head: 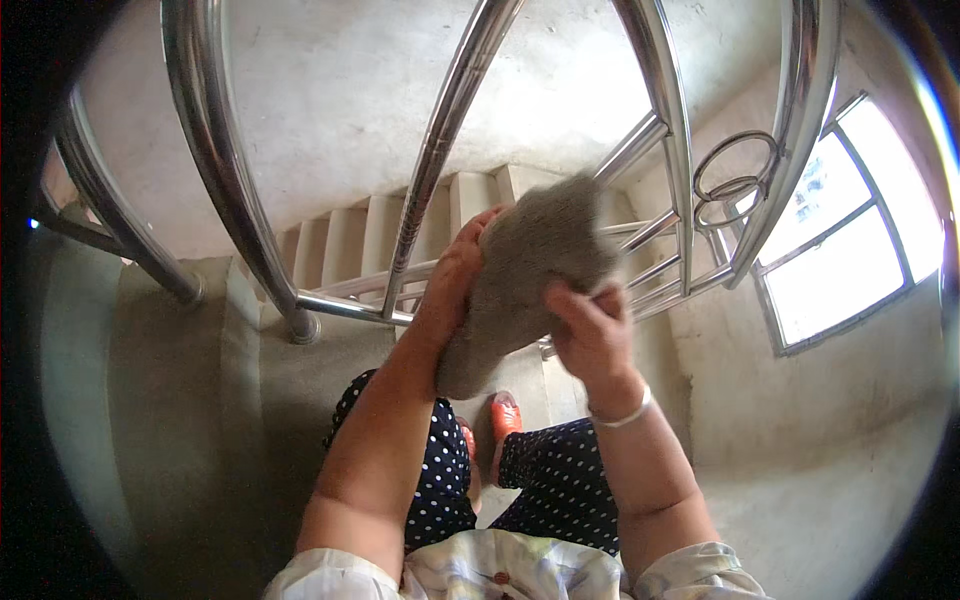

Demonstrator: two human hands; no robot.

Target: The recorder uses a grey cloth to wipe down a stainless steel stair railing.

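Note:
A grey-brown cloth (525, 262), perhaps a towel or rag, is stretched between my two hands in front of the stair railing. My left hand (457, 270) grips its left edge, with part of the fingers hidden behind it. On the right, my right hand (592, 322) pinches a fold of the cloth between thumb and fingers. The cloth's lower end hangs down by my left forearm, and its outline is slightly blurred. Behind it runs the stainless steel railing (439, 135), partly covered by the cloth.
Concrete steps (386, 232) go along the wall beyond the railing, and more steps (165, 337) lie at left. Metal rings (735, 180) adorn a railing post at right. A bright window (832, 255) is set in the right wall. Orange shoes (506, 416) are on my feet below.

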